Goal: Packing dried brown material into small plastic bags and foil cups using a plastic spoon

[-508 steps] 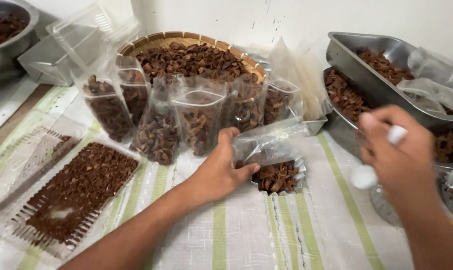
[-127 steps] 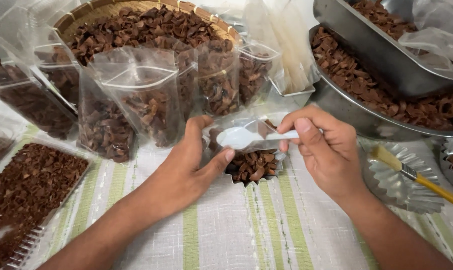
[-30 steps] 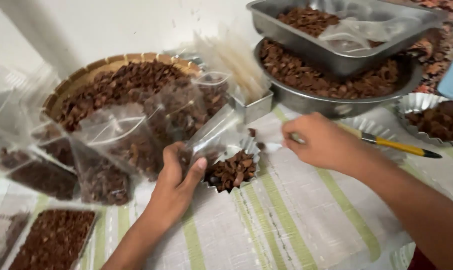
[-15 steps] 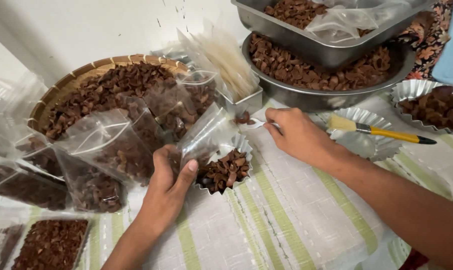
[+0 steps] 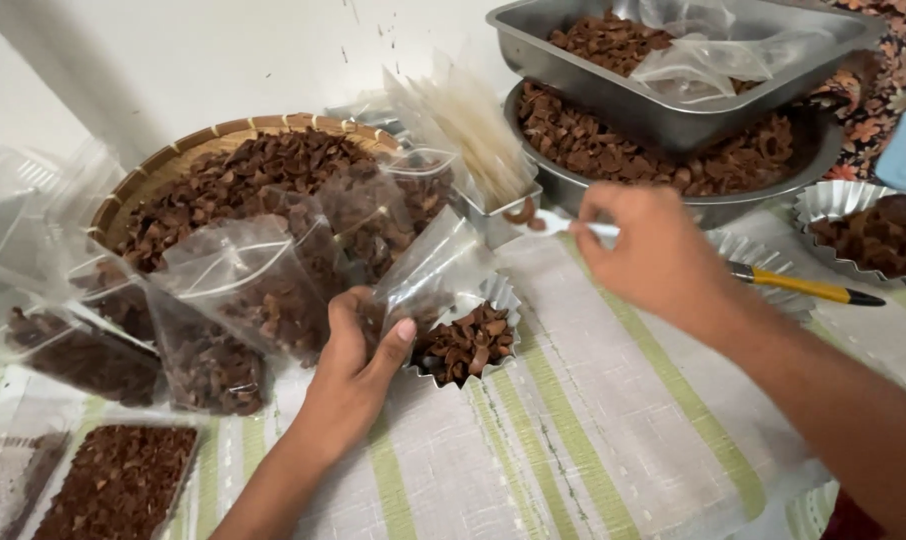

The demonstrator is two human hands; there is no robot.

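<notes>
My left hand [image 5: 353,365] grips a clear plastic bag [image 5: 435,268] that leans open over a small fluted foil cup [image 5: 465,344] filled with brown dried pieces. My right hand [image 5: 658,255] holds a white plastic spoon [image 5: 563,222] carrying a few brown pieces, raised just above and right of the bag's mouth. Behind the bag, a round woven basket [image 5: 178,150] holds a heap of the same brown pieces, with several filled clear bags [image 5: 238,300] standing in front of it.
A rectangular metal tray [image 5: 593,85] of brown pieces rests on a round metal bowl [image 5: 813,165] at the back right. A yellow-handled tool [image 5: 803,288] lies in a foil cup beside another filled foil cup [image 5: 873,235]. Flat clear trays [image 5: 118,485] sit at bottom left on striped cloth.
My right hand has lifted the spoon with brown pieces up off the table toward the bag's mouth. My left hand keeps holding the bag over the foil cup.
</notes>
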